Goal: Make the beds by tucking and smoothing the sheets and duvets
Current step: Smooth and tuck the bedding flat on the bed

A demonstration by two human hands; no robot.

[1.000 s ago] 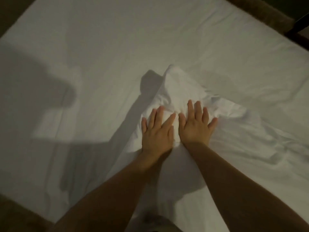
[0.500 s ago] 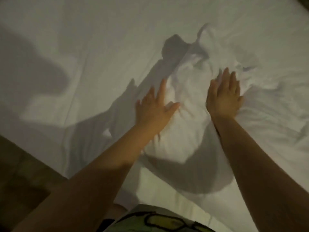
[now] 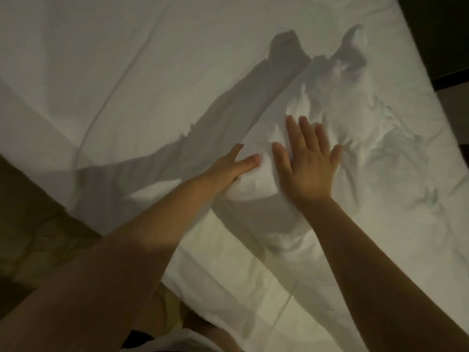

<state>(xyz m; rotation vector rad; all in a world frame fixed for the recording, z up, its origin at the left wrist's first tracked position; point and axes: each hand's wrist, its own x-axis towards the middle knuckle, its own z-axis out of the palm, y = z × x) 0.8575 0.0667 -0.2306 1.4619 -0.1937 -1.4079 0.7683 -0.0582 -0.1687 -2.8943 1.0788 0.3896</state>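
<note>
A white sheet [image 3: 152, 72] covers the bed and fills most of the head view. A raised, crumpled fold of white duvet [image 3: 350, 118] runs from the middle toward the upper right. My right hand [image 3: 307, 163] lies flat on this fold, palm down, fingers spread. My left hand [image 3: 233, 166] presses edge-on against the fold's left side, thumb on top and fingers partly hidden behind the fabric. Neither hand grips anything that I can see.
The bed's left edge [image 3: 63, 199] runs diagonally, with a dim brown floor [image 3: 33, 237] beyond it. A dark area [image 3: 441, 34] lies past the bed's far right edge. A long crease [image 3: 114, 80] crosses the smooth sheet at upper left.
Both hands have slid forward and to the right along the crumpled fold. They spread apart half a second ago and are close together again. The camera has leaned further over the bed.
</note>
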